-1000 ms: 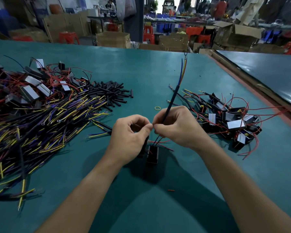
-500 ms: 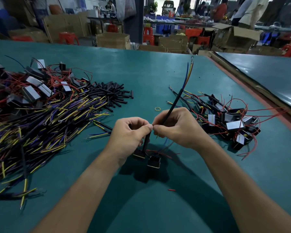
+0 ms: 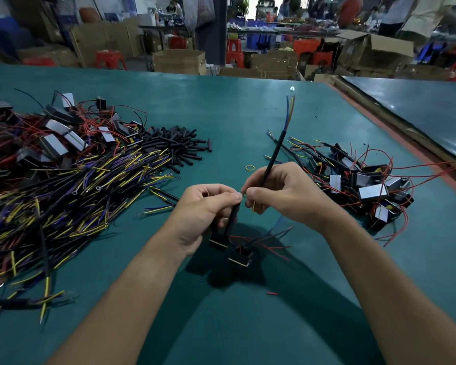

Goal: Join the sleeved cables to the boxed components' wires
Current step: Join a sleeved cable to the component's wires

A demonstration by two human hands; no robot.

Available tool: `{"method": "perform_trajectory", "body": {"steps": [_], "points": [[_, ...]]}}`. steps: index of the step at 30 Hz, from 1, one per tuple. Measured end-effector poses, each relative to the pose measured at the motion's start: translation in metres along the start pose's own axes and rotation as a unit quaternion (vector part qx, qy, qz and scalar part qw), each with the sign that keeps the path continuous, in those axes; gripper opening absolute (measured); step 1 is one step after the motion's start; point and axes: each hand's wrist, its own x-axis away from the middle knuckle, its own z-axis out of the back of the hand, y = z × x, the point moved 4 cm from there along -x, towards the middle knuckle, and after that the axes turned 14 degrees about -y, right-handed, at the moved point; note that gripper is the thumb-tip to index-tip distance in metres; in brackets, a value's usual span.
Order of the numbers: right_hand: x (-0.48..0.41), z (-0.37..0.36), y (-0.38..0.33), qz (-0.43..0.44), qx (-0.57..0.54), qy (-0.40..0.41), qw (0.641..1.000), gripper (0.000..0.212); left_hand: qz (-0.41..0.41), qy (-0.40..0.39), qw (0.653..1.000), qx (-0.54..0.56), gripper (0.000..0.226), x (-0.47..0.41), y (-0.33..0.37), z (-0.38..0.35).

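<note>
My right hand (image 3: 279, 196) grips a black sleeved cable (image 3: 274, 154) that sticks up and away, its blue and yellow wires fanning out at the far tip. My left hand (image 3: 206, 206) pinches thin wire ends against the right fingertips, and a short black sleeve (image 3: 232, 219) hangs below its thumb. Two small black boxed components (image 3: 217, 239) (image 3: 240, 256) dangle under the hands just above the green table (image 3: 234, 119), trailing red and dark wires.
A big heap of yellow, purple and black cables (image 3: 63, 196) with grey boxed parts fills the left. Short black sleeve pieces (image 3: 177, 146) lie behind it. Joined components with red wires (image 3: 366, 185) pile at the right. A yellow ring (image 3: 249, 168) lies ahead.
The two boxed components have lifted off the table and hang lower left of the fingers. The sleeved cable has tilted more to the right. Both hands stay pinched together.
</note>
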Motion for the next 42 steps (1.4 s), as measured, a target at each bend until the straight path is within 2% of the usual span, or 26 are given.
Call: {"method": "perform_trajectory", "body": {"steps": [4,7,13,21,25,28,38,42], "points": [[0.003,0.006,0.003,-0.017,0.013,-0.001,1.0,0.007,-0.001,-0.014,1.0,-0.018,0.01,0.002,0.0,-0.002],[0.004,0.01,0.004,-0.024,0.032,0.011,0.999,0.013,-0.007,-0.023,0.999,-0.031,0.01,0.003,0.001,-0.003],[0.001,0.008,0.005,-0.014,-0.012,0.022,1.0,0.011,-0.017,-0.027,0.998,-0.057,0.015,0.004,0.005,-0.004],[0.002,0.008,0.001,0.014,-0.081,0.056,0.995,0.01,0.002,-0.031,0.999,-0.014,0.007,0.006,0.006,-0.004],[0.004,0.008,-0.001,0.015,-0.122,0.058,0.991,0.011,0.015,-0.029,0.999,0.039,0.026,0.007,0.007,0.001],[0.004,0.007,-0.001,0.012,-0.135,0.06,0.989,0.013,0.018,-0.021,0.998,0.063,0.028,0.008,0.007,0.004],[0.005,0.004,-0.004,0.007,-0.126,0.061,0.99,0.011,-0.02,0.018,0.997,-0.078,0.018,0.008,0.002,0.005],[0.004,0.001,-0.005,0.002,-0.124,0.054,0.991,0.015,-0.039,0.001,0.994,-0.099,0.014,0.01,0.001,0.002]]}}
